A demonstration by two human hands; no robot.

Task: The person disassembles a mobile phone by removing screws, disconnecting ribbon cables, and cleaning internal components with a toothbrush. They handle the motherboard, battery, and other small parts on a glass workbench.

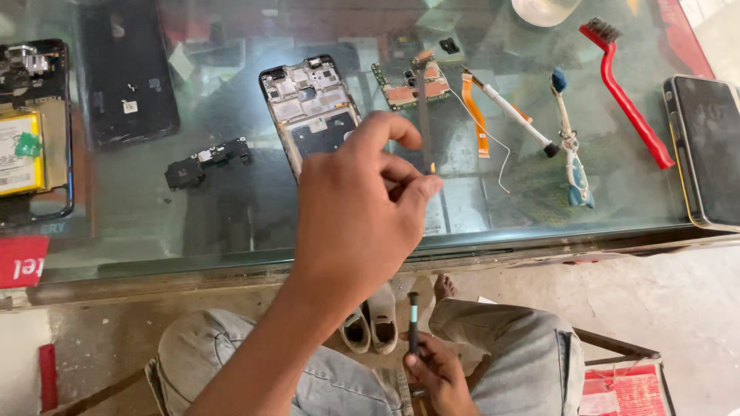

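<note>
Head view: left hand (358, 219) pinches a thin dark flex strip (423, 115) upright just right of the opened phone frame (312, 108); right hand (439, 374), low between the knees, grips a small screwdriver (413, 320). Disassembly looks well advanced: circuit board (408, 85) lies right of the frame on the glass tabletop (231, 216), reassembly not begun.

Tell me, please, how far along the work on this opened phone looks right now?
Done: the phone frame lies stripped on the glass, with the back cover, circuit board and orange flex cable lying apart from it. In hand: the left hand pinches a thin dark strip; the right hand holds a screwdriver low. Left: every loose part is still separate from the frame.
</note>
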